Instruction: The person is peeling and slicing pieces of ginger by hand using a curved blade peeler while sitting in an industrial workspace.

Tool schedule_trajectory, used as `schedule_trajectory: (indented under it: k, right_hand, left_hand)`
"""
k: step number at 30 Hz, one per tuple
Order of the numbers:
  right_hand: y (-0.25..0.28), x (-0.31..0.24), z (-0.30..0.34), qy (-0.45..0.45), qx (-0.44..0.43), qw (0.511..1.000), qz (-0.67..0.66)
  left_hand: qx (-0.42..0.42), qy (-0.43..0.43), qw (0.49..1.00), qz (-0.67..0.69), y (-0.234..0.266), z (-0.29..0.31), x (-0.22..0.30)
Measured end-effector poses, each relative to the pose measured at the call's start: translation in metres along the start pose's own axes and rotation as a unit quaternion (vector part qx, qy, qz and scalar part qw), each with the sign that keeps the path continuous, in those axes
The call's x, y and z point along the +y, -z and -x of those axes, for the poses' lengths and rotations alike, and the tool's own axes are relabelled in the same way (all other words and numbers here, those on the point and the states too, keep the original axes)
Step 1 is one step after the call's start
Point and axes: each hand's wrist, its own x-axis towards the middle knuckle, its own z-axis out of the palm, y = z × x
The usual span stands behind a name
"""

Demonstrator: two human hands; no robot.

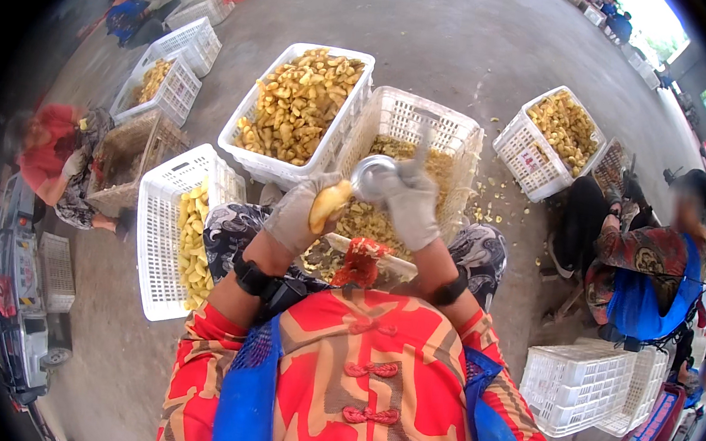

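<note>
My gloved left hand (297, 212) is closed around a pale yellow root piece (331, 205) that looks like ginger or a shoot. My gloved right hand (411, 204) grips a round, shiny metal tool (372, 177) right beside the piece; motion blurs it, and its exact kind is unclear. A grey blurred strip extends up from that hand. Both hands are above a white crate (399, 100) with yellow peelings (361, 219) inside. Across its near side lies a pale bar (399, 266) with a red, crumb-covered cloth or mesh (360, 261) on it.
A white crate (231, 140) of brown-yellow roots stands ahead; another (148, 242) at left holds paler pieces. A filled crate (532, 156) stands right, near a seated person (656, 269). Stacked crates (576, 387) are lower right. Another person (52, 143) works at left. Scraps litter the floor.
</note>
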Motion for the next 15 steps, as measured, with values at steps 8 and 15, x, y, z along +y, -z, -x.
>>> schedule_trajectory:
  k: [8, 15]
  right_hand:
    - [0.000, 0.010, 0.016, -0.098, -0.005, 0.993, -0.067]
    - [0.006, 0.008, 0.010, -0.154, 0.015, 0.987, -0.044]
  left_hand:
    - [-0.007, 0.022, 1.000, -0.007, -0.016, -0.005, -0.034]
    - [-0.056, 0.188, 0.896, 0.398, -0.011, -0.004, -0.035]
